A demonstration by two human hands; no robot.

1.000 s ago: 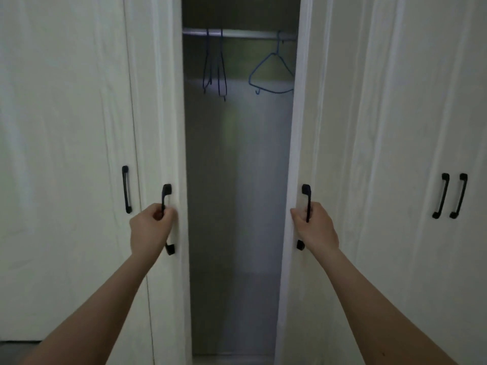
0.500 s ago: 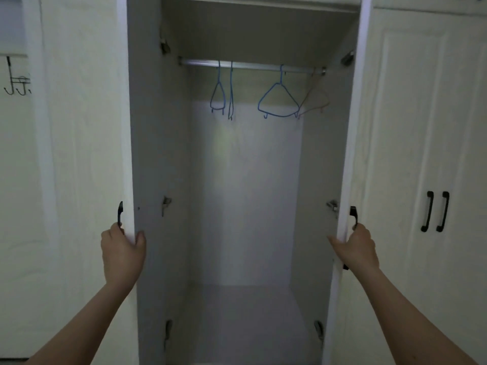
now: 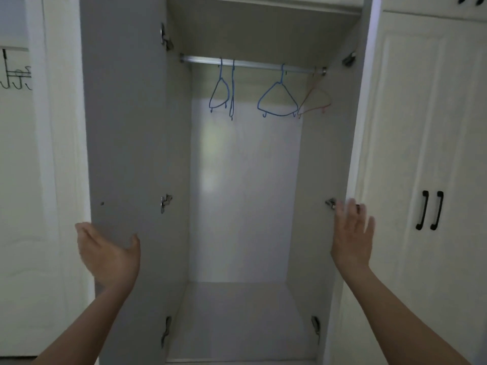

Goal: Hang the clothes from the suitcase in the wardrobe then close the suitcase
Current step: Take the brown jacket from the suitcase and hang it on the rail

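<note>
The wardrobe [image 3: 245, 196] stands wide open in front of me, its inside bare apart from hangers. A metal rail [image 3: 253, 65] runs across the top. Three blue hangers [image 3: 276, 101] and a pale pink hanger [image 3: 315, 102] hang from it. My left hand [image 3: 108, 256] is spread, fingers straight, at the edge of the open left door [image 3: 123, 154], holding nothing. My right hand [image 3: 351, 235] is also spread, by the edge of the right door [image 3: 354, 143], fingers blurred. No suitcase or clothes are in view.
Shut white wardrobe doors with two black handles [image 3: 429, 210] fill the right side. A white door or wall with a black hook rack [image 3: 15, 77] is at the far left. Metal hinges [image 3: 166, 202] sit on the inner sides.
Both doors have swung from partly to fully open. Both hands have let go of the door handles and now hover spread at the door edges.
</note>
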